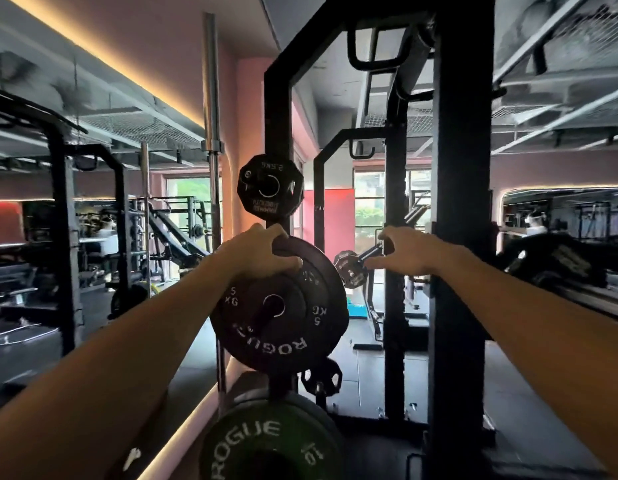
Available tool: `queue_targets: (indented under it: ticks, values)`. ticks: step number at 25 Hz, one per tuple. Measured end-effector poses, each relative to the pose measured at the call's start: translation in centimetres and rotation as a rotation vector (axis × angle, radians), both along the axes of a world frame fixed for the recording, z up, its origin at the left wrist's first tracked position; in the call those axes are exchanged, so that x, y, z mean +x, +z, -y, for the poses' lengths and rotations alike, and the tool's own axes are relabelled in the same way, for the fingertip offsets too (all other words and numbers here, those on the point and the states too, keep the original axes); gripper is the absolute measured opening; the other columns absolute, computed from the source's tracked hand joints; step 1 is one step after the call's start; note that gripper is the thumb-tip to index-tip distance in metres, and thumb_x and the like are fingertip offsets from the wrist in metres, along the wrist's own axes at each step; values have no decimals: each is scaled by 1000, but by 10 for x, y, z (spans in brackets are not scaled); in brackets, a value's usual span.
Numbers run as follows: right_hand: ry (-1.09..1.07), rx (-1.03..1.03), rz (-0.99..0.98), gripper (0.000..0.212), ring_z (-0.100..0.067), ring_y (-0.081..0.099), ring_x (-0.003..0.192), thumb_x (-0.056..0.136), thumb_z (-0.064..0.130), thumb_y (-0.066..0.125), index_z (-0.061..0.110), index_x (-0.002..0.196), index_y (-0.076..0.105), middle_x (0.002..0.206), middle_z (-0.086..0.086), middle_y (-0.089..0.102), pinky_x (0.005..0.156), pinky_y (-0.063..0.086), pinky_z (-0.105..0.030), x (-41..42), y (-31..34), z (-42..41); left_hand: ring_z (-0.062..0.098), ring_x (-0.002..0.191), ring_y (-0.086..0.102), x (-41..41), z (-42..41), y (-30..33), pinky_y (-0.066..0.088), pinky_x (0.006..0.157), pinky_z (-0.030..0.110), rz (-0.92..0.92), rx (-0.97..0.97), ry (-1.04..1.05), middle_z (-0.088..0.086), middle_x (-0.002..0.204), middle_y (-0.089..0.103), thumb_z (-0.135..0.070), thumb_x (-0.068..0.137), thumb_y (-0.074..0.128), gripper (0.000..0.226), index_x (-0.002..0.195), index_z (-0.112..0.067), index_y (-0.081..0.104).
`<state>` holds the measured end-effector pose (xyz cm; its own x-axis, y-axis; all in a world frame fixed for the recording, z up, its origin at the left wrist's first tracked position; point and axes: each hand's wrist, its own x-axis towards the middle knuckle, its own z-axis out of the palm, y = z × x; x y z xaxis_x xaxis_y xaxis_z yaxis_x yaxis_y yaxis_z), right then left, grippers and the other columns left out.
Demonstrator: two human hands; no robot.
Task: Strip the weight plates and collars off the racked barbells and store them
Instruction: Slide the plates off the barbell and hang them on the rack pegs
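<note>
A black 5 kg plate [283,320] hangs on a storage peg of the black rack upright [278,126]. My left hand [262,252] grips its top edge, fingers curled over the rim. Above it a small black 2.5 kg plate [270,189] sits on a higher peg. Below, a green-lettered 10 kg plate [271,441] sits on a lower peg. My right hand [406,252] hovers to the right with loosely spread fingers, holding nothing. Beyond it a racked barbell end with a small plate [350,270] shows.
A thick black rack post [461,237] stands close on the right. A steel barbell [212,140] stands upright left of the plate pegs. A black collar [321,377] hangs behind the 5 kg plate. Other racks and benches fill the left background.
</note>
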<state>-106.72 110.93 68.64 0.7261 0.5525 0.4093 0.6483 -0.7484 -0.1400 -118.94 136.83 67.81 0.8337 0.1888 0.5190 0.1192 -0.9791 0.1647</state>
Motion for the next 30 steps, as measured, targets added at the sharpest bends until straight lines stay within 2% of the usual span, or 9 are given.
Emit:
queue_targets:
  ticks: [6, 12, 15, 18, 20, 22, 24, 27, 30]
  values:
    - [-9, 28, -24, 89, -27, 46, 132, 77, 66, 62, 24, 147, 28, 151, -4, 39, 110, 32, -49, -81, -18, 78, 22, 103, 56, -85, 80, -11, 48, 93, 39, 3, 7, 2, 2, 112, 50, -66, 76, 64, 64, 125, -27, 49]
    - [-10, 23, -77, 85, -27, 47, 129, 78, 63, 63, 23, 145, 31, 147, -4, 44, 110, 32, -50, -163, -37, 167, 25, 106, 60, -161, 160, -33, 49, 95, 44, -21, -63, -12, 4, 121, 58, -89, 50, 52, 91, 120, -32, 52]
    - [-49, 2, -98, 83, -27, 46, 131, 80, 62, 62, 22, 146, 30, 148, -5, 43, 110, 33, -49, -191, -41, 218, 23, 106, 59, -182, 210, -33, 48, 95, 42, -37, -64, -39, 3, 119, 61, -81, 61, 59, 82, 121, -26, 54]
    - [-117, -4, -111, 86, -28, 45, 131, 78, 65, 61, 25, 146, 29, 149, -4, 41, 108, 36, -46, -201, -43, 270, 18, 97, 61, -182, 255, -33, 46, 85, 33, -49, -76, -120, 1, 113, 65, -64, 76, 67, 64, 122, -20, 56]
    - [-158, 2, -122, 86, -28, 47, 129, 76, 67, 61, 26, 145, 31, 147, -2, 43, 107, 37, -46, -203, -42, 305, 17, 94, 64, -176, 281, -33, 49, 87, 34, -78, -69, -157, 3, 111, 68, -70, 73, 64, 73, 125, -20, 54]
    - [-199, 17, -130, 82, -26, 54, 119, 78, 64, 61, 24, 143, 33, 142, -4, 48, 101, 42, -42, -198, -41, 343, 21, 95, 65, -163, 309, -33, 51, 92, 42, -90, -71, -177, 7, 113, 66, -83, 61, 57, 90, 128, -23, 50]
    - [-239, 27, -141, 80, -27, 58, 112, 80, 60, 61, 23, 143, 32, 137, -6, 53, 96, 45, -40, -188, -42, 379, 25, 102, 61, -145, 340, -36, 48, 95, 41, -102, -73, -183, 10, 121, 61, -83, 62, 57, 88, 129, -26, 48]
    - [-281, 24, -150, 79, -28, 51, 124, 83, 57, 61, 21, 146, 30, 145, -8, 45, 101, 41, -42, -166, -44, 429, 22, 101, 53, -113, 387, -40, 43, 92, 36, -106, -84, -218, 9, 120, 56, -62, 80, 63, 70, 134, -20, 46]
    - [-301, 4, -148, 76, -29, 46, 129, 86, 54, 59, 21, 147, 29, 150, -9, 39, 95, 39, -37, -135, -48, 483, 25, 101, 57, -72, 432, -38, 47, 92, 39, -85, -83, -209, 12, 123, 57, -66, 79, 62, 72, 134, -21, 46]
